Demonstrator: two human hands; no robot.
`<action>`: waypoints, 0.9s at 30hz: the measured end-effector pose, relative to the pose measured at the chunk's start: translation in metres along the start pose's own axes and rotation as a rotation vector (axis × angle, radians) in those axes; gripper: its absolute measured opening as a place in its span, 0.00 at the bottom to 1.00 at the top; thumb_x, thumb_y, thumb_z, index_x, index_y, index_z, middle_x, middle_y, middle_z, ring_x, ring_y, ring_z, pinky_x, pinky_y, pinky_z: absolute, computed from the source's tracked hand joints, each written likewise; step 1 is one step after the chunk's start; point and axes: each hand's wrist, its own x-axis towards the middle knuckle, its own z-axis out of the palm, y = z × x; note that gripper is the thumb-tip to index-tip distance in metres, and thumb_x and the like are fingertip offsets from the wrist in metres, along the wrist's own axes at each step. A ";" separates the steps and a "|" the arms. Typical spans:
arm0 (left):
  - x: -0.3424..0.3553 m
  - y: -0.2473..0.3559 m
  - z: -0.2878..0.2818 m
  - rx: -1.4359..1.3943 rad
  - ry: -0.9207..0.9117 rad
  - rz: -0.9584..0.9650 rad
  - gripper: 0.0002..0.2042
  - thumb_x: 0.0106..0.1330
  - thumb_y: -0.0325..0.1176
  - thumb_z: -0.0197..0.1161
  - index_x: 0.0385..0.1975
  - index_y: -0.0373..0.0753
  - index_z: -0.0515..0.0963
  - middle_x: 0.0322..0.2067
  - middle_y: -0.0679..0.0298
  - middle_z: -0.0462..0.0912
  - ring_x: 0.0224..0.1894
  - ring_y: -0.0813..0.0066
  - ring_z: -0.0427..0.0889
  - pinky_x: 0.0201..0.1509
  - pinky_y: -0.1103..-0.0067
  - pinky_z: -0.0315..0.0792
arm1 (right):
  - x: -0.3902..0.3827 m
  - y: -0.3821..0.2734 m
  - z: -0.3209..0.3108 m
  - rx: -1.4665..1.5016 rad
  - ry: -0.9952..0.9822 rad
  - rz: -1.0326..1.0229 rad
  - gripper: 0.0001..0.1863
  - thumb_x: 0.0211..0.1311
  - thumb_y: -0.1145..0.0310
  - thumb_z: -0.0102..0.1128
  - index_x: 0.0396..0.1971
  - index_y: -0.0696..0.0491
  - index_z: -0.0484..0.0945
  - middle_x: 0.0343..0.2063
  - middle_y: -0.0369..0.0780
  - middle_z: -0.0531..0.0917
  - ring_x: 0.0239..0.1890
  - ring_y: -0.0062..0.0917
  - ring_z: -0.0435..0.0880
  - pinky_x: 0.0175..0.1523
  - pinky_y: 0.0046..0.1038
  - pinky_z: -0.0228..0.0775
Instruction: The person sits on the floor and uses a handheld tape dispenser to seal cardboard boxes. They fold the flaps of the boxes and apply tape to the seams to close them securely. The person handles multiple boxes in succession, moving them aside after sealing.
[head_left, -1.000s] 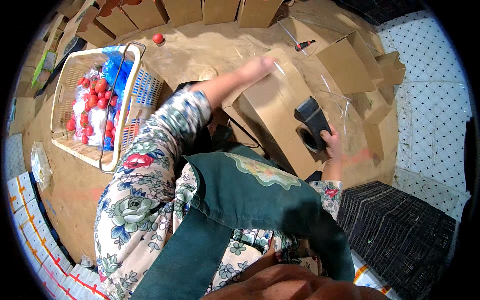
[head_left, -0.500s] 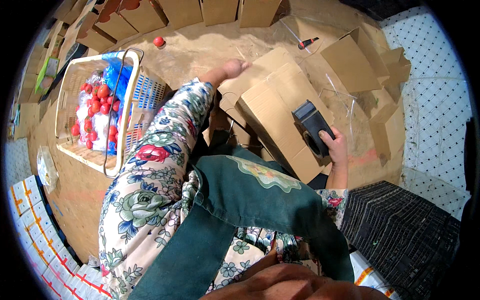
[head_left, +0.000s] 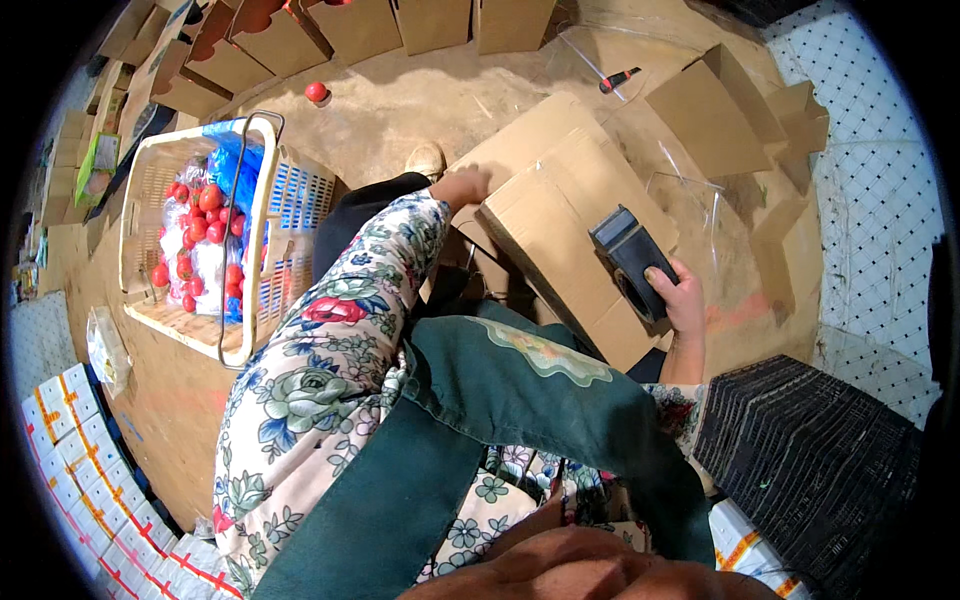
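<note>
A brown cardboard box [head_left: 570, 225] lies tilted across my lap, its wide top face up and a far flap spread out. My right hand [head_left: 683, 298] is closed around a black tape dispenser [head_left: 632, 260], thumb on its side. The dispenser rests on or just above the right part of the box. My left hand [head_left: 460, 188] is at the box's far left edge, beside the flap; its fingers are partly hidden, so their grip does not show.
A cream plastic basket [head_left: 252, 325] of bagged tomatoes [head_left: 207, 215] stands at left. One tomato [head_left: 317, 92] and a red-black utility knife [head_left: 620, 80] lie on the floor. Open cartons [head_left: 715, 120] stand at right, more at the back. Black stacked crates [head_left: 800, 450] are near right.
My left hand has drawn back toward me along the box's far left edge, and a shoe now shows beyond it. The tape dispenser stays in my right hand, almost unmoved on the box.
</note>
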 end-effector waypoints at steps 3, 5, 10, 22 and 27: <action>0.015 0.047 -0.052 -0.928 0.204 -0.089 0.29 0.63 0.54 0.45 0.56 0.38 0.65 0.58 0.49 0.64 0.58 0.54 0.66 0.58 0.57 0.60 | -0.001 0.003 -0.002 -0.006 -0.015 -0.005 0.13 0.50 0.66 0.63 0.31 0.61 0.78 0.25 0.33 0.78 0.26 0.13 0.72 0.33 0.17 0.65; -0.021 0.094 -0.091 -1.472 0.126 -0.132 0.31 0.63 0.57 0.43 0.57 0.37 0.64 0.57 0.50 0.65 0.59 0.56 0.65 0.58 0.60 0.61 | -0.004 -0.003 0.000 -0.058 0.002 -0.040 0.14 0.50 0.65 0.63 0.31 0.61 0.78 0.25 0.33 0.78 0.26 0.13 0.73 0.33 0.16 0.66; -0.055 0.065 -0.078 -1.126 -0.302 -0.188 0.34 0.63 0.59 0.41 0.59 0.35 0.60 0.57 0.50 0.65 0.57 0.58 0.66 0.57 0.64 0.61 | 0.003 0.003 -0.006 -0.073 -0.027 0.004 0.15 0.49 0.64 0.64 0.30 0.61 0.79 0.24 0.33 0.79 0.25 0.13 0.73 0.32 0.16 0.66; -0.059 0.159 -0.129 -0.424 0.333 -0.129 0.34 0.65 0.59 0.31 0.55 0.33 0.62 0.50 0.42 0.70 0.52 0.52 0.71 0.56 0.65 0.63 | 0.002 -0.006 0.003 -0.308 0.011 -0.046 0.22 0.47 0.54 0.64 0.29 0.60 0.79 0.21 0.36 0.80 0.24 0.16 0.74 0.32 0.20 0.67; -0.092 0.179 -0.132 -0.300 0.405 -0.206 0.32 0.65 0.59 0.30 0.51 0.34 0.63 0.46 0.42 0.73 0.50 0.47 0.72 0.54 0.62 0.65 | 0.006 0.005 0.004 -0.202 -0.025 -0.051 0.22 0.46 0.52 0.64 0.27 0.60 0.79 0.20 0.37 0.79 0.23 0.17 0.74 0.31 0.23 0.66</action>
